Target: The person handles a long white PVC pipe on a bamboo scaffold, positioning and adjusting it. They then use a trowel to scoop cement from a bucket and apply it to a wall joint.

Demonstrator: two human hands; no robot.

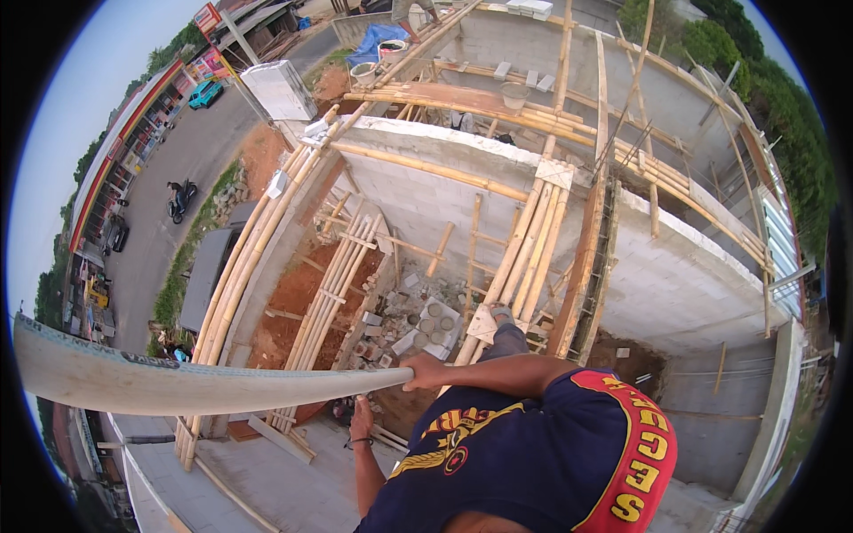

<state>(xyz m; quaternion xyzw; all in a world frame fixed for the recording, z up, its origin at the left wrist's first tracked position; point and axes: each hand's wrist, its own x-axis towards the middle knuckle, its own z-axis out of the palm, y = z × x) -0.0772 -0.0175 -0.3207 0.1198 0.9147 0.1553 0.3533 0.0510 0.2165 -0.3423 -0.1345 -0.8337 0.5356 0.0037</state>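
A long pale grey plastic pipe (222,388) runs from the left edge to the middle of the view, looking widest at its left end. My right hand (427,371) is closed around its right end, with that arm reaching across my chest. Just under the pipe is my left hand (362,419), a dark band at the wrist. Its visible fingers look stretched upward and hold nothing that I can see; part of the hand is hard to make out. My shoe (503,314) rests on a pale board across a bundle of bamboo poles (531,253).
Below are unfinished block walls (426,182), rubble with several round buckets (434,324) and red soil (298,306). More bamboo poles (258,253) line the left wall. A narrow plank formwork with metal bars (591,284) runs along my right. A road (160,222) lies beyond.
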